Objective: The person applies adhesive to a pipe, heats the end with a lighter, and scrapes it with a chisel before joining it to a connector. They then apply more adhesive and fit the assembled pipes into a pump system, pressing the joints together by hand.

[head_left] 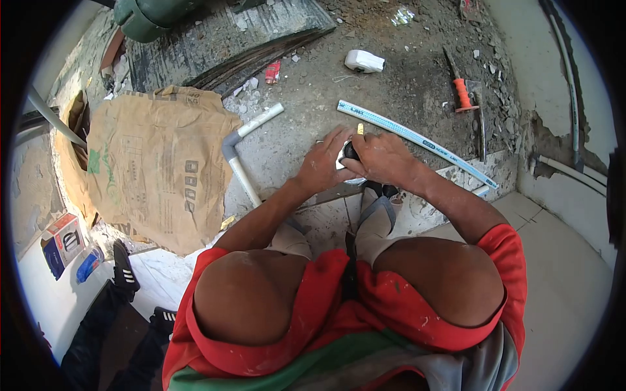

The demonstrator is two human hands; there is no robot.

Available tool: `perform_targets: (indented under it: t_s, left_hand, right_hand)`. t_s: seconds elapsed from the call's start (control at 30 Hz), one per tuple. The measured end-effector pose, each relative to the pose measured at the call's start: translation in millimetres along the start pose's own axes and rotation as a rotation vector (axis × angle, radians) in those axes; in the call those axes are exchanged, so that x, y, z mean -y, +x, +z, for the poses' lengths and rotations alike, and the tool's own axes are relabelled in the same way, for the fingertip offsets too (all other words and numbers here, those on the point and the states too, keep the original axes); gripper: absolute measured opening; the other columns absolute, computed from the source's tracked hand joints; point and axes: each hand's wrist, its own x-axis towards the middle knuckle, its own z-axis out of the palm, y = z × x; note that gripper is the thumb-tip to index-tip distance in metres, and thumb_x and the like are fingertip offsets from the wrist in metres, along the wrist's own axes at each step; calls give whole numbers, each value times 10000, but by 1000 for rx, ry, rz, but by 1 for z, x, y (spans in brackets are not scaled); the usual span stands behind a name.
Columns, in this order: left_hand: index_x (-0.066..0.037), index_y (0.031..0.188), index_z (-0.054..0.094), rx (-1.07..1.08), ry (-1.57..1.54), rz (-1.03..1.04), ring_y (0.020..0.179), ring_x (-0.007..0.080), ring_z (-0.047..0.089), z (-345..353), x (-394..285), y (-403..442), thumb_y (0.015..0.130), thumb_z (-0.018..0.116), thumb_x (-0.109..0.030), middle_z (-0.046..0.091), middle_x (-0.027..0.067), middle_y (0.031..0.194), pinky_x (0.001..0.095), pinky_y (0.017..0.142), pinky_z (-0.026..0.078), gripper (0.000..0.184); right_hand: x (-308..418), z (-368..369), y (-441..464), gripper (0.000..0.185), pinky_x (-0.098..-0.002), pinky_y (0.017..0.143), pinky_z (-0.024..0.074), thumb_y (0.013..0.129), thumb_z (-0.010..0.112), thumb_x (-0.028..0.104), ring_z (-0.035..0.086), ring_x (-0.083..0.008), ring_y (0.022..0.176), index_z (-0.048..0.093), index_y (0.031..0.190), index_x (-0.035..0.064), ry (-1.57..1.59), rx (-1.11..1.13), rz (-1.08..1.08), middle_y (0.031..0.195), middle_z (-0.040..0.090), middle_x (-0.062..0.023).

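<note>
Both hands meet in front of my knees around a small white and black object [342,156], partly covered by fingers. My left hand [324,160] is closed round its left side. On the other side my right hand [380,156] grips the dark part, and a short yellow piece [360,129] sticks up beside its fingers. A white and blue printed tube [417,139] lies just beyond my right hand. To the left, a white pipe with a grey elbow [229,144] rests on the floor near my left forearm.
A brown paper sack [156,163] lies at left, below dark boards [228,45]. Beyond the tube are a white tape-measure-like case [365,61] and an orange-handled tool [463,94] on rubble. Another person's shoes [125,267] show at lower left.
</note>
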Motion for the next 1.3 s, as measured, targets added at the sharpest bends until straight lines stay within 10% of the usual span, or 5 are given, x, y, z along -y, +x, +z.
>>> perform_targets:
  t_s: [0.2,0.7,0.87,1.0,1.3]
  left_hand:
    - [24,1419,270,-73,-71,-161,1248,448,466,14,-12,-21,641,847,-460,364,280,1425,503,1003,424,1083]
    - [5,1428,287,92,26,-191,1291,438,404,3,-2,-16,606,791,-648,409,237,1402,564,1040,314,1165]
    - [3,1323,461,-152,379,-31,1248,442,418,-50,5,-28,694,775,-552,415,234,1376,543,1010,354,896]
    - [-1,1098,588,-493,754,-544,1091,406,489,-115,50,-58,740,758,-364,498,200,1195,525,888,403,538]
    - [2,977,479,-341,511,-713,777,450,592,-135,49,-97,741,651,-96,568,252,890,531,680,485,308]
  right_hand:
    - [26,11,-1,374,-456,554,528,915,579,384,676,-373,673,509,934,16,35,-45,210,688,640,-199]
    - [-9,8,13,393,-403,490,517,875,616,403,670,-306,569,549,907,17,-95,-28,-201,608,631,-151]
    - [5,2,-3,439,-390,467,507,863,646,453,658,-306,548,554,962,35,-86,-92,-84,646,633,-144]
    - [14,-15,-6,462,-391,460,505,856,650,492,652,-312,537,548,944,50,-60,-170,-11,680,636,-153]
    - [72,-26,178,338,-481,781,476,889,633,294,618,-423,842,570,1009,-16,399,-137,-236,852,646,-201]
